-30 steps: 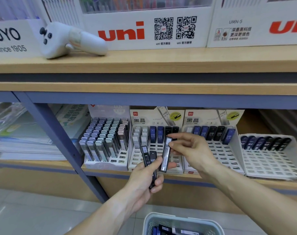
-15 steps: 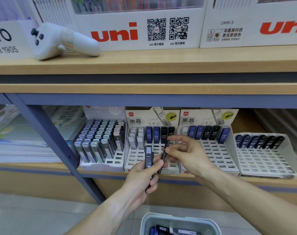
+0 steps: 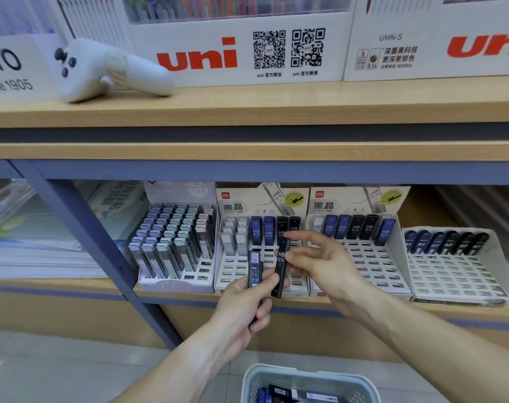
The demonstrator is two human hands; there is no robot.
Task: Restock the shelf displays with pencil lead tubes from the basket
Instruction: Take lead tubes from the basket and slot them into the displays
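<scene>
My right hand [image 3: 320,263] pinches a black pencil lead tube [image 3: 280,267] marked HB 0.5, held upright in front of the middle display box [image 3: 262,274]. My left hand [image 3: 244,303] grips a small bundle of dark lead tubes [image 3: 254,269] just left of it. The middle display box carries white, blue and black tubes in its back rows, with open slots in front. A second display box [image 3: 361,257] to the right has blue and black tubes along its back row. The pale basket [image 3: 308,382] with more tubes sits below, at the bottom edge.
A full display of grey tubes [image 3: 174,245] stands on the left. A white tray [image 3: 457,269] with dark tubes in its back row stands on the right. A blue shelf post [image 3: 96,251] slants down on the left. A white handheld device [image 3: 107,68] lies on the upper shelf.
My right hand has drawn the black tube slightly clear of the left hand's bundle and turned it so its HB 0.5 label faces me. The left hand stays put.
</scene>
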